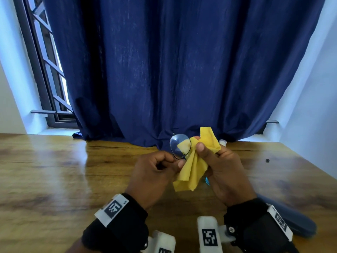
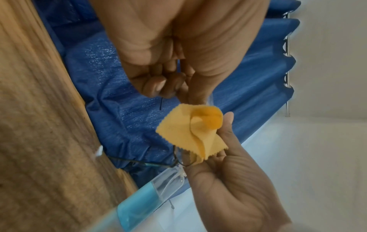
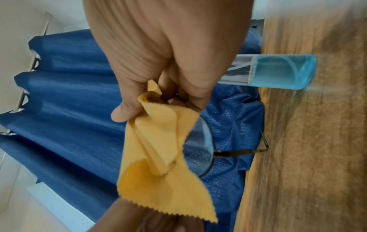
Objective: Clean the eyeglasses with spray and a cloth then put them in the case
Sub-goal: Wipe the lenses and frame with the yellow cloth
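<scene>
No legible txt; b/w square code tags point(image 1: 113, 209) on wrist bands (patterns only, no letters).

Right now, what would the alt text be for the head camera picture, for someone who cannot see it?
Two hands clean round wire-framed eyeglasses above a brown wooden table: the left hand holds the frame while the right hand pinches a yellow cleaning cloth around one lens. A dark blue curtain hangs behind.

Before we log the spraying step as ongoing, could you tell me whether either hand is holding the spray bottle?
No: the spray bottle stands on the table, ungripped.
</scene>
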Demonstrator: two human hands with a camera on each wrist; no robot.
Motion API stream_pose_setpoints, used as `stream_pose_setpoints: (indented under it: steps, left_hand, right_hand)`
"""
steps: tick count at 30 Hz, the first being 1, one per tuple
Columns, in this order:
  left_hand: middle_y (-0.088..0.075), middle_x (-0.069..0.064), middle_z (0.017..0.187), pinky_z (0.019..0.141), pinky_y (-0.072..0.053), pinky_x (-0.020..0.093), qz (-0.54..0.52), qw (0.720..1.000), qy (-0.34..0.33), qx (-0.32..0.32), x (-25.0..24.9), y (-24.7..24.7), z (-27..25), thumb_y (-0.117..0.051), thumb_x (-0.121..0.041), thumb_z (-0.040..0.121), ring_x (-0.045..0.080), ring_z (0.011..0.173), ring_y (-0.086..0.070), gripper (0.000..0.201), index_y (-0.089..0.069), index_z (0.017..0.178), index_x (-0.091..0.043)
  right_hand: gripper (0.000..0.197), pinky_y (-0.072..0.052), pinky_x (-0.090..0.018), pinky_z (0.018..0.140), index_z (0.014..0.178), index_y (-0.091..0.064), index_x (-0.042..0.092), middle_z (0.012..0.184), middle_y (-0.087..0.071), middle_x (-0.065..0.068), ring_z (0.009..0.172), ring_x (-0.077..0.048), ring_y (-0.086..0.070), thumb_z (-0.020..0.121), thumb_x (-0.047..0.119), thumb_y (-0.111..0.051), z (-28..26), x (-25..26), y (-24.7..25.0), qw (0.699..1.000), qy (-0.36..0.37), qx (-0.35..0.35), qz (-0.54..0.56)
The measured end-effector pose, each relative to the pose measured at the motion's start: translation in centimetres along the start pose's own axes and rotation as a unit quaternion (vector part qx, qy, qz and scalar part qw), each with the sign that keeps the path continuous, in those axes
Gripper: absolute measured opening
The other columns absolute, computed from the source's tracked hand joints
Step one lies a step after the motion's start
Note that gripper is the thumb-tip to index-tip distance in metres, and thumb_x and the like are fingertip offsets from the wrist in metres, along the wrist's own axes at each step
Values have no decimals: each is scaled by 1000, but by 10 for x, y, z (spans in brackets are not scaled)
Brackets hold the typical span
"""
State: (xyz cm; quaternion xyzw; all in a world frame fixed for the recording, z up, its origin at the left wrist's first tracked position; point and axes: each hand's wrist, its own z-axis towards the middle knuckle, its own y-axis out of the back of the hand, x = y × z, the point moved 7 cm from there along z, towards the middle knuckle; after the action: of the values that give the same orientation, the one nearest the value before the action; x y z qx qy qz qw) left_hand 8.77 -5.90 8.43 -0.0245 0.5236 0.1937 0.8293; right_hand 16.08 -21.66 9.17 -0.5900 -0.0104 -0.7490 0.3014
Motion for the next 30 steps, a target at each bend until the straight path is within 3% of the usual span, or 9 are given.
stream_pose_setpoints:
  steps: [3,7,10,13,15,17,21,27,30]
  left_hand:
    - [-80,-2,79,71,-60,27,31,999,-14,24,-3,-7,-2,-77,-29,85,17,77,-75,10,-77,78,-21]
    - [-77,7,74,71,-58,47,47,998,2,40,1,-16,-5,-79,-27,85,33,75,-70,15,-77,78,-14]
    - [-77,9,75,72,-58,52,52,998,9,22,3,-11,-4,-79,-23,86,35,76,-71,12,-78,80,-13]
    - [-79,7,79,74,-59,48,46,999,20,13,3,-6,-2,-77,-23,87,32,79,-73,10,-79,83,-14]
    - [-79,8,79,73,-60,46,44,999,19,11,2,-4,-2,-77,-23,88,33,79,-72,11,-78,82,-14]
    - [-78,8,77,72,-60,44,43,999,19,5,2,-3,-2,-77,-22,87,32,78,-72,11,-78,81,-12]
    - [-77,9,74,68,-57,43,66,998,13,9,3,-4,-3,-77,-20,88,33,74,-70,13,-77,79,-10]
    - [-81,-3,82,71,-62,31,99,992,18,71,7,-11,-4,-75,-14,89,13,76,-75,6,-80,86,-17]
    - [-80,2,83,62,-57,25,93,992,18,77,5,-14,-5,-73,-9,90,17,75,-72,8,-79,91,-14]
  right_hand:
    - [29,-62,-50,74,109,-76,11,100,-77,-23,74,-38,-75,83,26,-75,0,2,4,1000,16,-17,-19]
    - [20,-62,-29,71,100,-80,21,90,-81,-2,78,-12,-75,81,28,-80,-5,11,-3,984,50,-10,-168]
    - [21,-64,-36,75,97,-78,22,87,-81,-4,81,-21,-78,79,31,-82,-8,12,-14,974,54,24,-220]
    - [17,-62,-47,81,98,-79,20,89,-79,-17,84,-32,-77,86,30,-73,-5,7,-15,986,12,63,-153]
    - [18,-60,-50,86,106,-77,18,98,-78,-21,90,-36,-76,95,13,-64,-5,5,-15,989,-20,91,-115]
    - [25,-62,-45,87,114,-73,16,103,-79,-15,95,-33,-77,96,2,-61,-6,5,-14,982,-14,104,-154]
    - [28,-61,-41,88,117,-71,18,104,-81,-3,97,-21,-78,89,13,-74,-6,5,-11,969,27,78,-235]
    - [34,-63,-29,79,107,-75,13,95,-82,-2,92,-18,-79,76,23,-82,-5,3,-7,983,0,10,-186]
    - [28,-58,-15,68,105,-77,9,93,-82,-3,88,-14,-78,83,26,-77,-5,6,0,985,31,-40,-163]
